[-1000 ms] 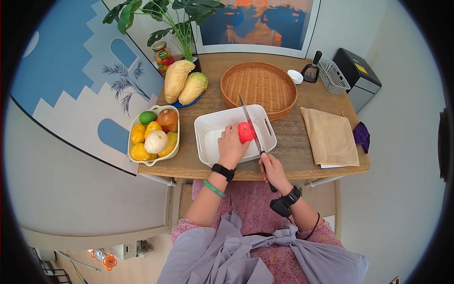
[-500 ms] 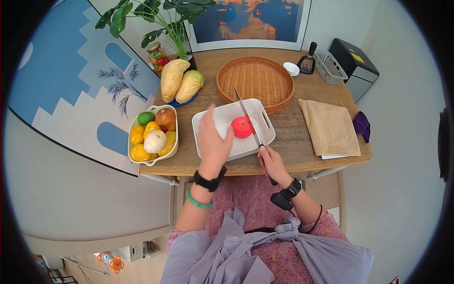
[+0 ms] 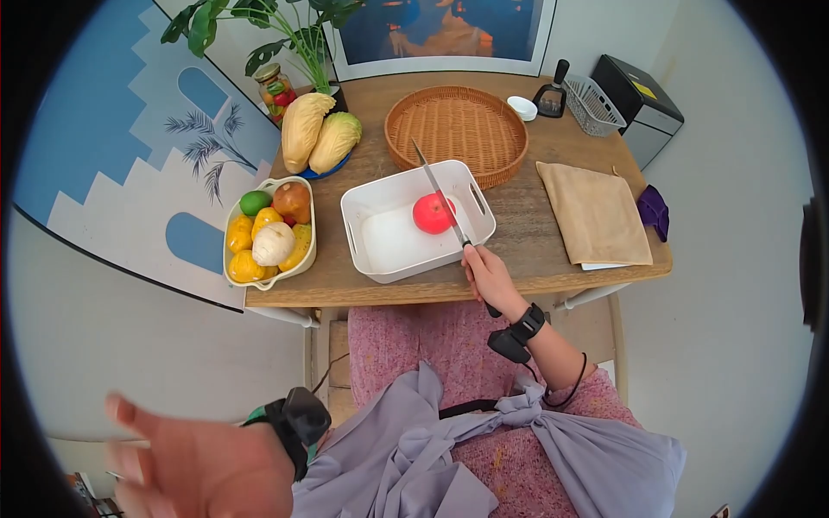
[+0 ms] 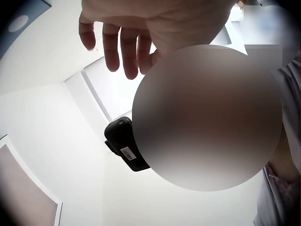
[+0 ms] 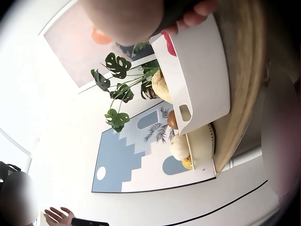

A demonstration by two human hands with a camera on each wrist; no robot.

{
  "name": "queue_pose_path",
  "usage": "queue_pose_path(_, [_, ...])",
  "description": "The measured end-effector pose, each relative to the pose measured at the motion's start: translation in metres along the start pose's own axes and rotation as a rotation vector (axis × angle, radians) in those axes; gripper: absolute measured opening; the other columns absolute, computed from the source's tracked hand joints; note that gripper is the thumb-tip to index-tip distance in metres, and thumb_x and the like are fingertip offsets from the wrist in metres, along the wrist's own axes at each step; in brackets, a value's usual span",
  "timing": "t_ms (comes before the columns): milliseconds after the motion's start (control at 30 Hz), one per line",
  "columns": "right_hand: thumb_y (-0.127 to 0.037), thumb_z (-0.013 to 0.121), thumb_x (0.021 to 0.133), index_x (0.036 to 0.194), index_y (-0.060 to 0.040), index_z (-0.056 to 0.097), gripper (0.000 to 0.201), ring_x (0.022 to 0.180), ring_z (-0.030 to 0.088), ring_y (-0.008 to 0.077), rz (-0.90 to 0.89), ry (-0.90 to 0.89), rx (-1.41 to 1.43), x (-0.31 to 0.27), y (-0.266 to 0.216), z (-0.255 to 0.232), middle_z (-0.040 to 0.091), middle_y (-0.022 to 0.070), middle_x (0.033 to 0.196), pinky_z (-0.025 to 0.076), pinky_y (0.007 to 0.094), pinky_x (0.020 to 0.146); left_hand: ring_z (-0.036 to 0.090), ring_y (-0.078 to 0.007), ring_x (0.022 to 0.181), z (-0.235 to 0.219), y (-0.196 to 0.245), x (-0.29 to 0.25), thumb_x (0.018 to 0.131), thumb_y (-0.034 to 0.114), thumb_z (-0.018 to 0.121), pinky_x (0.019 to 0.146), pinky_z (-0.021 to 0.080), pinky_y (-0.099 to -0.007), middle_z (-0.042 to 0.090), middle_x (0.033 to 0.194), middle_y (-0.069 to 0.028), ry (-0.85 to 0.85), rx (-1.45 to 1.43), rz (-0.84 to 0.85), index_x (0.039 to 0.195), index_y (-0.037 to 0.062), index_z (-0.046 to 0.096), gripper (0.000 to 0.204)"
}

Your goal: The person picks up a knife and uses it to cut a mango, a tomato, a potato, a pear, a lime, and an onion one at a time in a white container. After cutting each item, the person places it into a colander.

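My right hand (image 3: 492, 278) grips the black handle of a long kitchen knife (image 3: 430, 175), its blade slanting across the white plastic tub (image 3: 370, 266). Inside the tub lies a round red fruit (image 3: 428, 214), partly overlapped by the blade in the head view. In the right wrist view, my right hand (image 5: 124, 19) is close above the tub wall (image 5: 207, 70). My left hand (image 3: 207, 470) is raised away from the table at the lower left, palm showing and holding nothing. Its loosely extended fingers (image 4: 111, 49) hang down in the left wrist view.
A cream basket (image 3: 296, 269) of fruit and vegetables stands left of the tub, with napa cabbages (image 3: 304, 129) behind. A round wicker tray (image 3: 458, 125) sits behind the tub. On the right lie a beige cloth (image 3: 596, 211) and a grey basket (image 3: 596, 108).
My left hand has let go of the red fruit and swung back to the lower left, up off the table. The right hand still holds the knife over the tub.
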State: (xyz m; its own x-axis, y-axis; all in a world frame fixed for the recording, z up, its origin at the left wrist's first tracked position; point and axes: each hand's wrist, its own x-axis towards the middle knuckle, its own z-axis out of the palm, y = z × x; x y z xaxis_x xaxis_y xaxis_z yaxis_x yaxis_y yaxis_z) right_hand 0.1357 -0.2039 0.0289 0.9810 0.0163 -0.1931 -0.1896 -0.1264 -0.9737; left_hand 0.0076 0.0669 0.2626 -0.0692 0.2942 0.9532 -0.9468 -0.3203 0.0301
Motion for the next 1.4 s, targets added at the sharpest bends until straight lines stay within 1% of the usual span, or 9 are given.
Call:
queue_pose_path(67, [-0.039,0.045,0.100,0.083,-0.0016,0.054,0.042,0.041,0.043,0.0100,-0.011,0.001,0.011,-0.001,-0.002,0.002,0.047,0.0020,0.059,0.036,0.0270,0.038,0.053,-0.0274,0.099,-0.001,0.011,0.005,0.094,0.022,0.045,0.101,0.028,-0.0621,0.062,0.099,-0.0079,0.058,-0.063,0.086,0.114,0.0113,0.057,0.025])
queue_pose_path(167, [-0.039,0.045,0.100,0.084,-0.0014,0.054,0.042,0.040,0.043,0.0101,-0.018,-0.027,-0.005,0.000,-0.002,0.004,0.047,0.0019,0.059,0.036,0.0269,0.038,0.046,-0.0149,0.100,0.000,0.023,0.007,0.101,0.026,0.042,0.110,0.022,-0.0590,0.049,0.101,0.0093,-0.257,0.029,0.109,0.134,0.0347,0.048,0.035])
queue_pose_path(600, [-0.040,0.043,0.100,0.085,-0.0017,0.052,0.042,0.038,0.043,0.0091,-0.026,-0.043,-0.026,0.003,0.000,0.006,0.046,0.0015,0.058,0.035,0.0255,0.035,0.048,-0.0113,0.101,-0.006,0.029,0.010,0.099,0.022,0.049,0.106,0.027,-0.0511,0.054,0.103,0.0125,-0.200,0.046,0.089,0.125,0.0372,0.055,0.031])
queue_pose_path(800, [-0.041,0.042,0.100,0.085,-0.0006,0.053,0.045,0.038,0.044,0.0097,-0.044,-0.042,-0.014,0.003,0.006,0.011,0.047,0.0017,0.058,0.035,0.0254,0.035,0.052,-0.0047,0.106,-0.018,0.036,0.015,0.100,0.028,0.047,0.104,0.031,-0.0437,0.058,0.122,0.0187,-0.265,0.266,0.121,0.122,0.0355,0.055,0.024])
queue_pose_path(933, [-0.041,0.043,0.100,0.085,-0.0005,0.054,0.044,0.038,0.044,0.0099,-0.033,-0.035,-0.012,0.002,0.003,0.013,0.047,0.0016,0.058,0.036,0.0258,0.036,0.049,-0.0165,0.114,-0.019,0.029,0.004,0.101,0.031,0.046,0.105,0.027,-0.0529,0.052,0.133,0.0077,-0.283,0.019,0.037,0.135,0.0320,0.044,0.035])
queue_pose_path(967, [-0.041,0.043,0.100,0.085,-0.0006,0.054,0.044,0.039,0.045,0.0099,-0.032,-0.029,-0.005,0.000,0.003,0.014,0.047,0.0016,0.058,0.036,0.0258,0.036,0.051,-0.0262,0.102,-0.004,0.020,-0.012,0.094,0.021,0.045,0.101,0.025,-0.0638,0.062,0.098,-0.0044,0.162,0.011,0.107,0.111,0.0159,0.059,0.023])
queue_pose_path(1100, [-0.040,0.043,0.100,0.085,-0.0005,0.054,0.044,0.039,0.045,0.0099,-0.022,-0.030,-0.027,0.001,0.003,0.016,0.048,0.0020,0.059,0.037,0.0259,0.036,0.059,-0.0275,0.081,0.013,-0.022,-0.054,0.087,0.004,0.053,0.078,0.047,-0.0459,0.063,0.083,-0.0068,-0.049,0.237,-0.170,0.101,0.0082,0.059,0.016])
queue_pose_path(1167, [-0.040,0.044,0.100,0.085,-0.0011,0.054,0.043,0.040,0.045,0.0099,-0.006,-0.026,-0.010,-0.001,0.002,0.015,0.048,0.0021,0.059,0.037,0.0261,0.036,0.060,-0.0240,0.074,0.025,-0.046,-0.077,0.083,-0.003,0.060,0.074,0.048,-0.0381,0.064,0.079,-0.0076,-0.200,0.329,-0.491,0.095,0.0054,0.063,0.015])
queue_pose_path(1400, [-0.041,0.045,0.099,0.084,-0.0011,0.054,0.044,0.043,0.047,0.0106,-0.022,-0.027,-0.063,0.001,0.000,0.016,0.049,0.0030,0.061,0.039,0.0271,0.038,0.060,-0.0225,0.068,0.032,-0.133,-0.180,0.084,0.008,0.068,0.065,0.045,-0.0313,0.062,0.071,-0.0091,-0.568,0.403,-0.732,0.078,0.0020,0.061,0.011])
